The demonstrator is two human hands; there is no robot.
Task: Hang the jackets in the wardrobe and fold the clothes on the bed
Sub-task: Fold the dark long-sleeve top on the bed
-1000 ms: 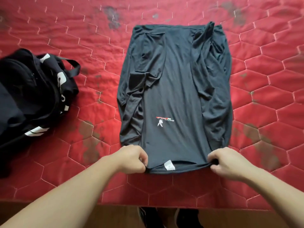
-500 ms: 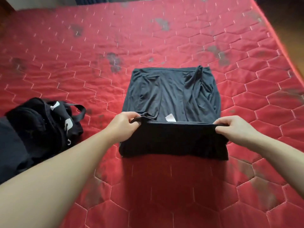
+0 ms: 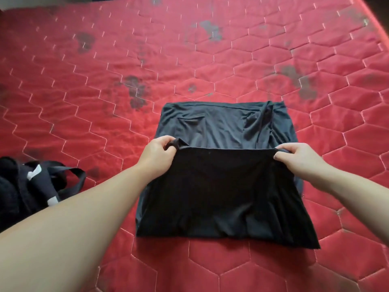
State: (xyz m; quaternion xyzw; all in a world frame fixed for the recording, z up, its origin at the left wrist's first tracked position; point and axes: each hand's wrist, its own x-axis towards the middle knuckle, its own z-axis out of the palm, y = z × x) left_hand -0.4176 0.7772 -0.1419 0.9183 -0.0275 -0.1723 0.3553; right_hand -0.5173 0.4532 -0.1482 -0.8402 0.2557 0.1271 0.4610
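Red quilted bed cover (image 3: 210,60) fills nearly the whole view, hex stitching, dark worn patches here & there. Dark shirt (image 3: 221,186) lies on it center-right, sides already turned in, and I'm holding its near edge lifted and part-way over the far half, so the raised panel hangs black in front of the greyer part lying flat beyond it. Black clothes pile (image 3: 31,186) w/ white marks and a loose strap sits at far left, well apart from the shirt, not folded yet by the look of it.

My left hand (image 3: 157,157) pinches the left corner of the lifted edge, fingers curled round a bunch of fabric. My right hand (image 3: 299,159) pinches the right corner, thumb on top, fingertips tucked under the hem. Both grips narrow, both holding shirt, edge pulled fairly taut btwn them.

Risks from here, my guess: fabric looks thin & slippery, so tucked-in side folds underneath could slide out when I lay the top down, esp. the rumpled right side. Left corner is bunched more than the right, so the edge may land skewed, not square w/ the far hem. Letting go early = panel slumps back toward me. Lower fold line near me already looks wavy, could set a crooked crease.
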